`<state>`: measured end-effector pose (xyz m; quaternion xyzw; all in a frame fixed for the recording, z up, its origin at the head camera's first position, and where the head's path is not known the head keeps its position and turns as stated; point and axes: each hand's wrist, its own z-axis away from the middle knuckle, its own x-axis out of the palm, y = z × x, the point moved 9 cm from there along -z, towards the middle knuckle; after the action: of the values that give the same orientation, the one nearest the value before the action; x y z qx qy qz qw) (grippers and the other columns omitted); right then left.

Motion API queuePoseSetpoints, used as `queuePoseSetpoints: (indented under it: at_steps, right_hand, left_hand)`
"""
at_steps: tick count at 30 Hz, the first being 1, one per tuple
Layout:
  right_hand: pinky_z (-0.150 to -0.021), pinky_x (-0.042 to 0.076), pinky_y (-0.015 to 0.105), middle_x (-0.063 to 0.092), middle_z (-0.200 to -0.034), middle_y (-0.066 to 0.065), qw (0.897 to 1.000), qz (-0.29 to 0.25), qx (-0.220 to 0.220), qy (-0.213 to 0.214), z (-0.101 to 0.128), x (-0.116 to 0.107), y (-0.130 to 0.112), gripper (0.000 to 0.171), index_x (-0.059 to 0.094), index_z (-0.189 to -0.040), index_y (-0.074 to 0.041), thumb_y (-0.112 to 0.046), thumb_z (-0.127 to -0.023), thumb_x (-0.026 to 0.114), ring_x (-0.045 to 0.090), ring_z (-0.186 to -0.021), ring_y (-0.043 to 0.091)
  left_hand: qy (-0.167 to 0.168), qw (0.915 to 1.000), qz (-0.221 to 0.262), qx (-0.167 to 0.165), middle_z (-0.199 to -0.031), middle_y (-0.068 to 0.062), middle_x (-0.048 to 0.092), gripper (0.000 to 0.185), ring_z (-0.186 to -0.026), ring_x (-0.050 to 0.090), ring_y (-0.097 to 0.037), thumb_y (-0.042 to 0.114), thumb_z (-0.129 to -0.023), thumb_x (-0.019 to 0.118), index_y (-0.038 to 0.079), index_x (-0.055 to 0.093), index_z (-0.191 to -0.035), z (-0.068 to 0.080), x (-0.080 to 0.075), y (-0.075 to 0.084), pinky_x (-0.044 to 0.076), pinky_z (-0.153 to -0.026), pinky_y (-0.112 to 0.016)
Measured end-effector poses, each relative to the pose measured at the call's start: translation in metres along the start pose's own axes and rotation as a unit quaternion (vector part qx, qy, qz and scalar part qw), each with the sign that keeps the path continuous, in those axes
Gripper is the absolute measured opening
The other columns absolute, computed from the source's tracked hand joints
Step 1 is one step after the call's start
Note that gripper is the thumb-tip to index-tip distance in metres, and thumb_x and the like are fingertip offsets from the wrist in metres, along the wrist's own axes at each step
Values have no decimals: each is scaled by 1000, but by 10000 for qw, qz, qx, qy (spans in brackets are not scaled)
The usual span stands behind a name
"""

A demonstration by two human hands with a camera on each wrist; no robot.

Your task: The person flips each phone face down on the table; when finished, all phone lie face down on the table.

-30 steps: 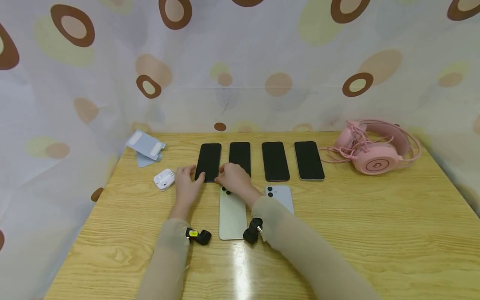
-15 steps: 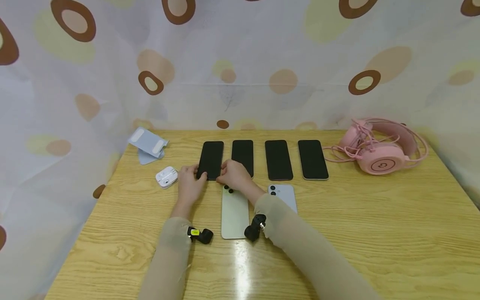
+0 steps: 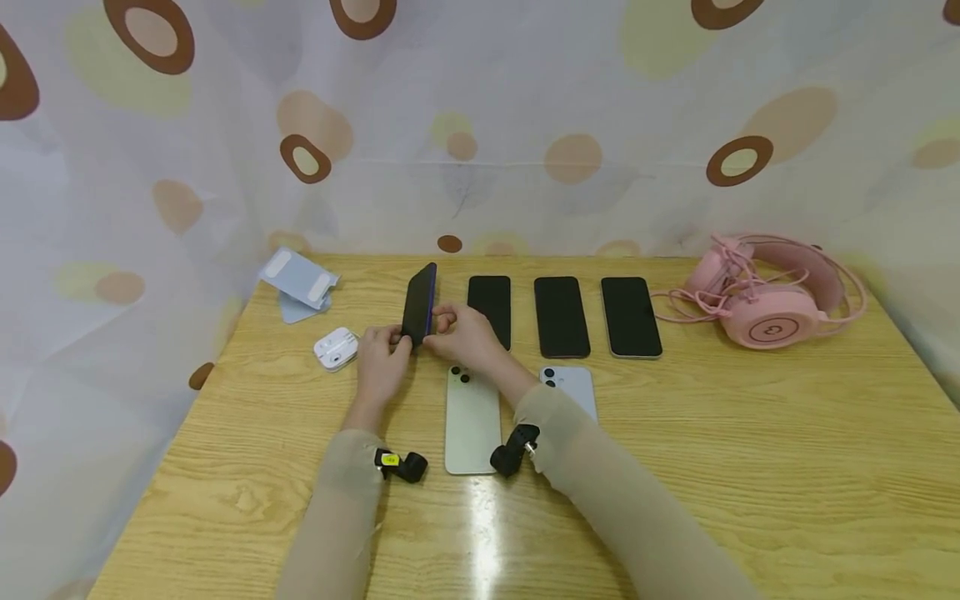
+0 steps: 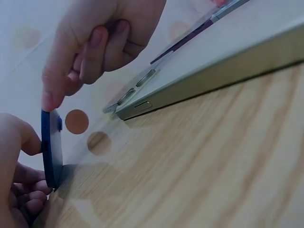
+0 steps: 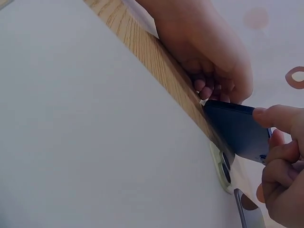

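Observation:
A dark blue phone [image 3: 417, 307] is tipped up on its left long edge, its black screen turned to the left. My left hand [image 3: 381, 367] holds its lower left edge, thumb on the screen side and fingers curled by the lower edge. With thumb and fingers, my right hand [image 3: 468, 340] pinches the raised right edge near the lower corner. The right wrist view shows the blue back [image 5: 235, 128] between both hands. Just below lies a pale green phone [image 3: 472, 429], back up, partly under my right wrist. A second phone [image 3: 489, 304], screen up, is partly covered by my right hand.
Two more screen-up phones, one in the middle [image 3: 562, 317] and one farther right [image 3: 632, 317], continue the row. A pale lilac phone [image 3: 573, 390] lies by my right sleeve. Cased white earphones [image 3: 335, 348] and a light blue folding stand [image 3: 300, 279] sit left; pink headphones [image 3: 776, 312] sit right.
The blue phone lay flat with its screen up; its right edge has now been raised by my right hand. My left hand has stayed at its lower left. The head view has shifted slightly.

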<state>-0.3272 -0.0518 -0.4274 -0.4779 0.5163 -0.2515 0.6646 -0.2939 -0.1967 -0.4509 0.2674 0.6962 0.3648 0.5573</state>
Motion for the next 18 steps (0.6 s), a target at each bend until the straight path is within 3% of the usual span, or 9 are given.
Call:
queuePoseSetpoints:
  at_steps: [6, 10, 18]
  right_hand:
    - [-52, 34, 23, 55, -87, 1, 9996, -98, -257, -14, -3, 3, -9, 44, 58, -123, -7, -18, -84, 75, 43, -57, 13]
    - [-50, 32, 23, 56, -85, 0, 9991, -56, -421, 10, -7, 8, -14, 43, 59, -123, -8, -21, -84, 74, 41, -56, 12]
    - [-50, 32, 21, 56, -83, 1, 9984, 46, -514, -210, -16, 27, -23, 40, 60, -123, -6, -17, -87, 72, 40, -54, 10]
  left_hand:
    - [257, 9987, 447, -55, -101, -18, 52, 35, -96, 47, -29, 13, -92, 49, -10, 63, -115, 0, -5, 2, 39, -83, -39]
    - [640, 9944, 836, 49, -97, -14, 53, 30, -85, 48, -22, 12, -93, 51, -5, 67, -112, 0, -13, 3, 39, -73, -32]
    - [1736, 9715, 1445, 721, -87, -10, 53, 19, -76, 46, -13, 7, -91, 59, -5, 70, -102, 7, -35, 11, 37, -65, -21]
